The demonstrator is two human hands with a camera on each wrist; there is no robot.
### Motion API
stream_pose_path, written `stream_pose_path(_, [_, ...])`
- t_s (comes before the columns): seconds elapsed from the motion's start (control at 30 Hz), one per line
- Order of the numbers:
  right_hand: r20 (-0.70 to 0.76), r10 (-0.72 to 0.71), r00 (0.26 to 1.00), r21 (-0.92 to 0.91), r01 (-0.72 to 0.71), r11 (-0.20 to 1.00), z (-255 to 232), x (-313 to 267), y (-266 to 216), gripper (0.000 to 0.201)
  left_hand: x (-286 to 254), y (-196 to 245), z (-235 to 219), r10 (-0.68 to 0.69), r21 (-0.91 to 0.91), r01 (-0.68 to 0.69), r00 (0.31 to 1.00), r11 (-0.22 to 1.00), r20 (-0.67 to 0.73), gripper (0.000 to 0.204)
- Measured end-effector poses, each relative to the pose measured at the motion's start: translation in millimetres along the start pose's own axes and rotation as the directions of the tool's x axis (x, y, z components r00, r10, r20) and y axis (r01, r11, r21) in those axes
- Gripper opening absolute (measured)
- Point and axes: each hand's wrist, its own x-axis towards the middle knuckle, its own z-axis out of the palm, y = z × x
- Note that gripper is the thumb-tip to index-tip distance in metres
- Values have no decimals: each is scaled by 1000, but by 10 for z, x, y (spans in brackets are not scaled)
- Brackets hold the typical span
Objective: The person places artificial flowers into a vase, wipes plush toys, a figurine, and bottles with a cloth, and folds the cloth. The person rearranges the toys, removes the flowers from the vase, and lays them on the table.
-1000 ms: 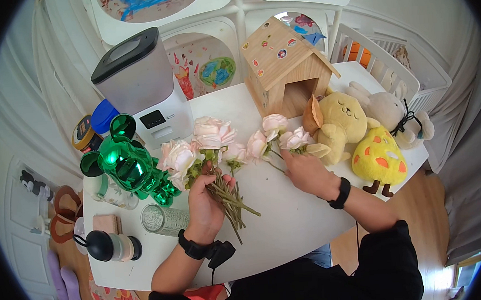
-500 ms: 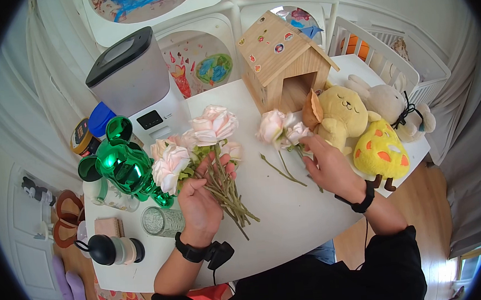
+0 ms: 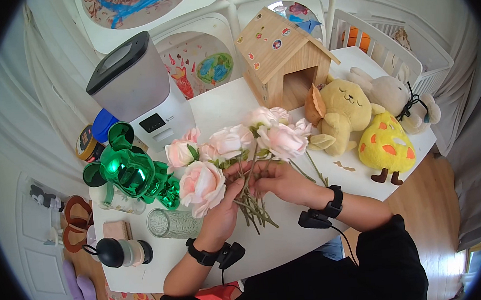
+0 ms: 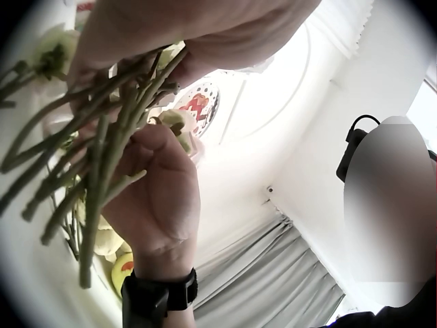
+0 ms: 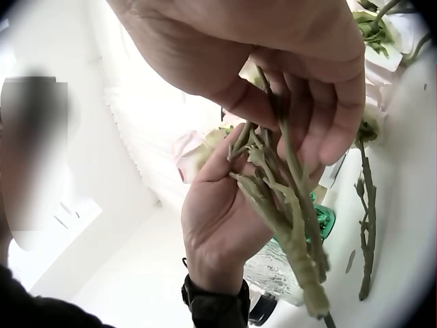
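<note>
My left hand [image 3: 221,212] holds a bunch of pale pink artificial roses [image 3: 202,181] by their green stems [image 4: 102,164]. The blooms fan out above the fingers and the cut ends stick out below. My right hand [image 3: 287,181] has come up against the bunch. In the right wrist view its thumb and fingers pinch a rose stem [image 5: 288,137] beside the gathered stems. Part of the grip is hidden behind the stems and fingers. Loose stems [image 3: 319,169] lie on the table to the right of the bunch. A clear textured glass vase [image 3: 173,224] lies on its side near my left wrist.
A shiny green bear figure [image 3: 133,171], a bottle with a black lid [image 3: 109,253] and a grey-white appliance [image 3: 160,119] stand on the left. Behind is a wooden toy house [image 3: 278,52]. Plush toys [image 3: 343,106] sit at the right of the white table [image 3: 215,107].
The right hand has moved left from the loose roses to the bunch, bringing a rose stem with it. The left hand has shifted slightly right with its bunch.
</note>
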Motion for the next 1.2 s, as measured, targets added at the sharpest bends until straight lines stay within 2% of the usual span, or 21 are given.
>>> stream_pose_path(0.13, [-39,-40,998,113,45,993,-84,-65,-129,15,7,14,-10,61,-6,-62,994,998,-88,33])
stream_pose_path(0.2, [-123,-73,990,336,110,935,-136,-94,-168,16,-7,34,-32,-79,-88,69,990,994,-115,31])
stream_pose_path(0.23, [-178,-65,982,335,123,934,-138,-112,-195,20,-11,56,-42,-137,-108,128,987,986,-79,30])
stream_pose_path(0.27, [-177,-64,982,336,121,934,-146,-128,-214,20,-17,90,-25,-137,-109,128,987,986,-80,30])
stream_pose_path(0.33, [-273,-51,961,210,111,971,-177,-162,-238,24,-34,169,21,-338,-200,340,940,919,44,34])
stream_pose_path(0.37, [-319,-86,944,105,125,987,-213,-170,-194,26,-47,178,36,-339,-199,341,940,919,44,34])
stream_pose_path(0.43, [-328,-93,940,78,125,989,-227,-190,-172,27,-74,186,59,-440,-139,445,895,885,67,41])
stream_pose_path(0.47, [-335,-98,937,50,122,991,-231,-205,-165,28,-95,187,64,-441,-139,446,895,884,67,41])
stream_pose_path(0.53, [-359,-94,929,-14,95,995,-235,-250,-149,30,-137,202,72,-273,-116,279,960,953,64,44])
stream_pose_path(0.6, [-383,-92,919,-77,67,995,-234,-288,-123,34,-176,300,129,-231,-82,235,971,969,55,45])
stream_pose_path(0.67, [-576,-210,790,-118,173,978,-238,-303,-68,37,-215,359,177,-155,-31,154,988,988,-16,46])
stream_pose_path(0.7, [-599,-348,721,-233,260,937,-304,-257,-39,41,-220,329,165,-163,-22,162,986,986,-29,47])
stream_pose_path(0.73, [-600,-349,720,-233,260,937,-351,-257,-39,41,-210,297,132,-163,-21,162,986,987,-28,47])
stream_pose_path(0.8, [-651,-415,636,-220,365,904,-398,-263,-131,37,-198,248,59,-280,103,279,960,955,-1,49])
stream_pose_path(0.87, [-639,-393,661,-228,325,918,-497,-291,-226,36,-175,271,71,-314,50,314,949,948,3,51])
stream_pose_path(0.97, [-612,-406,679,-369,210,906,-656,-291,-248,35,-208,462,130,-317,-240,340,939,909,132,52])
stream_pose_path(1.07, [-604,-388,696,-462,92,882,-728,-263,-131,33,-270,651,116,-331,-241,372,923,896,196,51])
stream_pose_path(1.1, [-603,-389,696,-461,93,882,-810,-256,-20,33,-288,672,104,-321,-207,356,929,911,184,52])
stream_pose_path(1.13, [-517,-535,669,-622,136,771,-906,-259,111,34,-307,677,130,-320,-208,355,930,912,182,52])
stream_pose_path(1.17, [-403,-658,636,-758,171,629,-974,-262,212,35,-328,672,174,-173,-197,172,985,965,13,53])
stream_pose_path(1.2, [-567,-432,702,-564,51,824,-825,-288,-16,32,-345,664,194,-13,-154,-11,988,988,-153,54])
